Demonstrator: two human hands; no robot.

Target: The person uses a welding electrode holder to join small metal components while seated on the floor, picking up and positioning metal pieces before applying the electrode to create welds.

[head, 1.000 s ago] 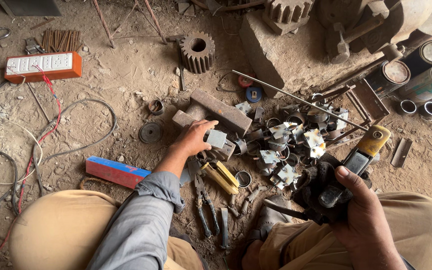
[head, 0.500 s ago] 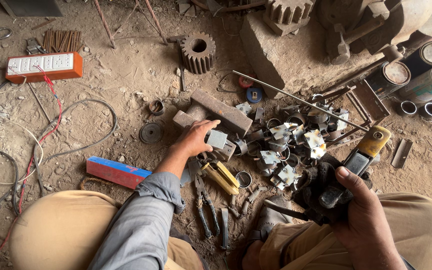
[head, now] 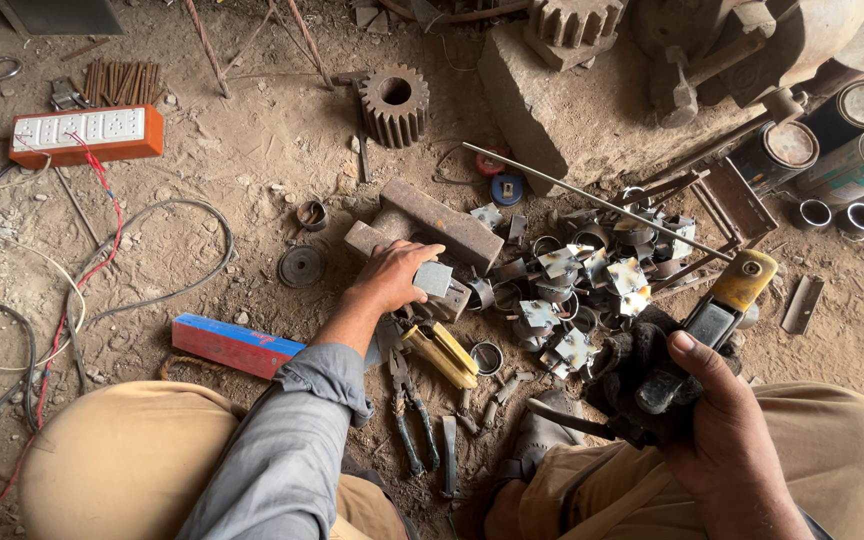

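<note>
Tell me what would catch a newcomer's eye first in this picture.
Probably the heap of small bent metal pieces on the dirt at centre, with the left hand gripping one grey piece beside it. Next, the right hand at lower right holds a dark tool with a yellow end. An orange power strip lies upper left.

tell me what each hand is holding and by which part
The left hand pinches a small grey metal piece by its edge. The right hand grips a black power tool around its body.
</note>
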